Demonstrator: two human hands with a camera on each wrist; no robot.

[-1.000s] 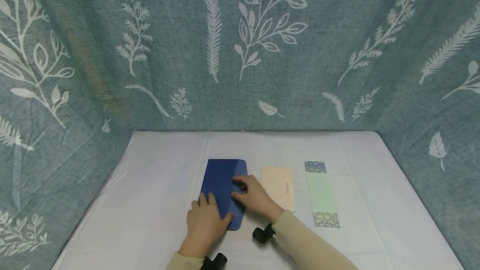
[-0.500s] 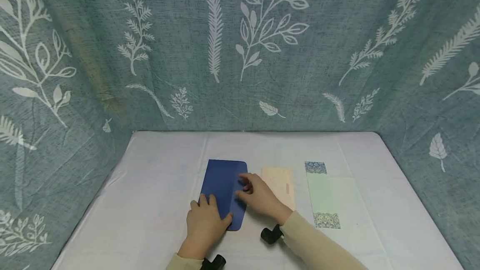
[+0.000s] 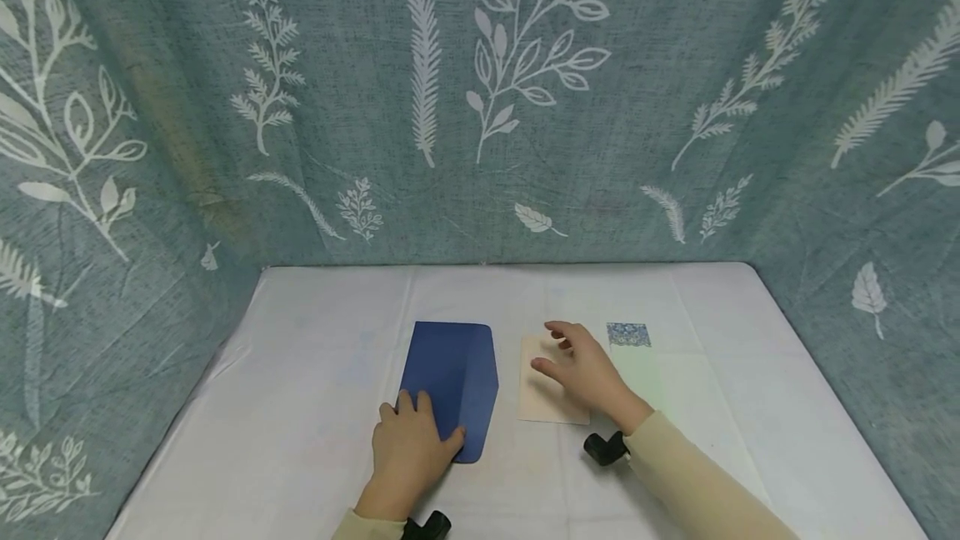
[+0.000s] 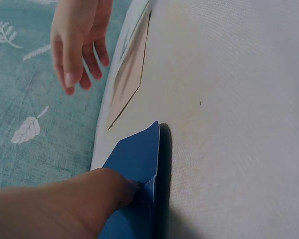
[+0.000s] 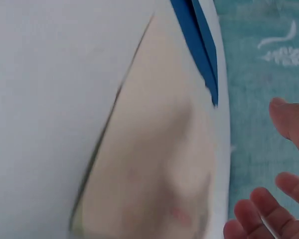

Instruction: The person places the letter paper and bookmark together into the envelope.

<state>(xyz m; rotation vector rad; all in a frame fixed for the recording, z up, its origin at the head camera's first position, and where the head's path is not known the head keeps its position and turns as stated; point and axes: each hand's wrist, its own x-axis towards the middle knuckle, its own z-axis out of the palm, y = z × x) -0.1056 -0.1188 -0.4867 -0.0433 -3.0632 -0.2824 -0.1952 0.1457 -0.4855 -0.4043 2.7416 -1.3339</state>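
A blue paper envelope (image 3: 438, 357) lies on the white tablecloth, its long flap (image 3: 480, 382) unfolded to the right. My left hand (image 3: 411, 444) rests on its lower left part with fingers spread. In the left wrist view the thumb presses the envelope (image 4: 137, 154) beside the flap fold. Over the cream card (image 3: 536, 398) hovers my right hand (image 3: 588, 369), fingers loosely bent and holding nothing. The right wrist view shows that card (image 5: 144, 114) flat on the table with the hand's shadow on it.
Right of the cream card lies a pale green paper strip with a blue patterned end (image 3: 628, 335), partly hidden by my right hand and forearm. A green leaf-print curtain (image 3: 480, 207) hangs behind the table's far edge.
My right hand has left the envelope's flap and moved right, over the cream card. The flap has spread further out to the right. The left hand has stayed in place.
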